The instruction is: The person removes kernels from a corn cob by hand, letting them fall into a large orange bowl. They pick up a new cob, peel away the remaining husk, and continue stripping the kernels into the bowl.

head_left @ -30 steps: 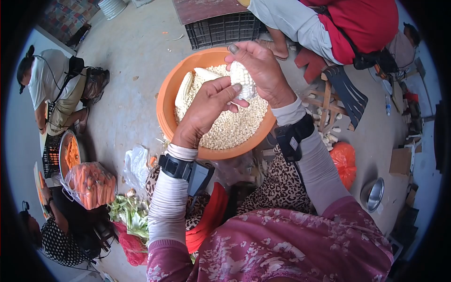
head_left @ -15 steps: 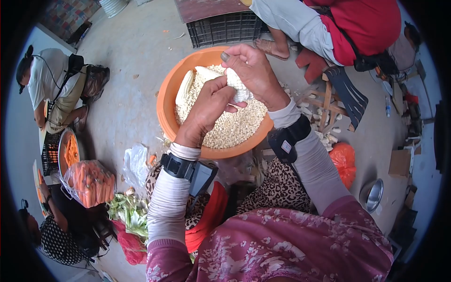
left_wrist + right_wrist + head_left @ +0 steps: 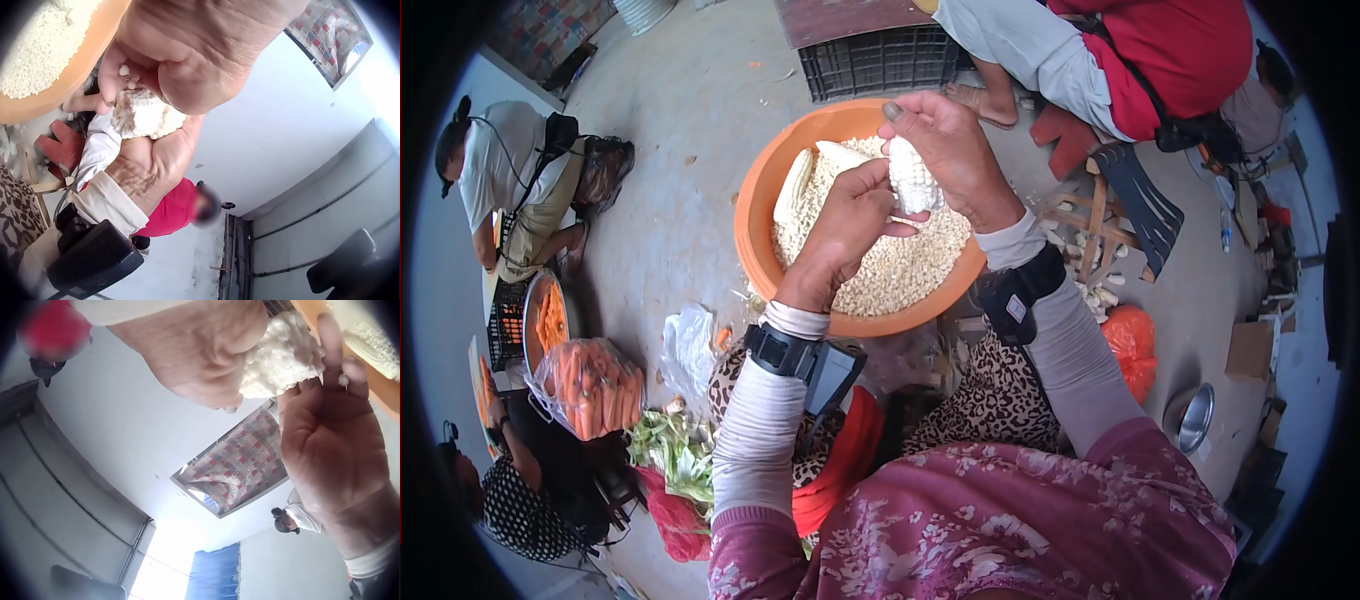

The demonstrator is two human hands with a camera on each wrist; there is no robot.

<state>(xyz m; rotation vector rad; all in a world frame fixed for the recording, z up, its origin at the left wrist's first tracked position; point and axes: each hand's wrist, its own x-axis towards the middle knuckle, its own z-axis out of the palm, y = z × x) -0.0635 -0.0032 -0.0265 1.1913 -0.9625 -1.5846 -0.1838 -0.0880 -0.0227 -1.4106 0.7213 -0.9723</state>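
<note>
A white ear of corn [image 3: 913, 178] is held up over an orange tub [image 3: 752, 240] of loose kernels [image 3: 900, 275]. My right hand [image 3: 960, 160] grips the ear from the right, thumb along its far end. At its near left side my left hand [image 3: 850, 225] has thumb and fingers around the lower part. Part of the ear's lower end looks stripped in the left wrist view. Small loose kernels [image 3: 124, 70] sit by the left fingers there. Two more ears [image 3: 794, 187] lie on the kernels at the tub's left and back.
Beyond the tub stands a black crate [image 3: 880, 65], with a seated person in red [image 3: 1160, 70] to its right. A wooden stool [image 3: 1095, 225] is at the right among scattered cobs. Husks [image 3: 675, 450], a bag of carrots [image 3: 590, 390] and two people are on the left.
Both hands and the ear shifted slightly left, then back to the right. My left thumb sits a little lower on the ear than one second ago.
</note>
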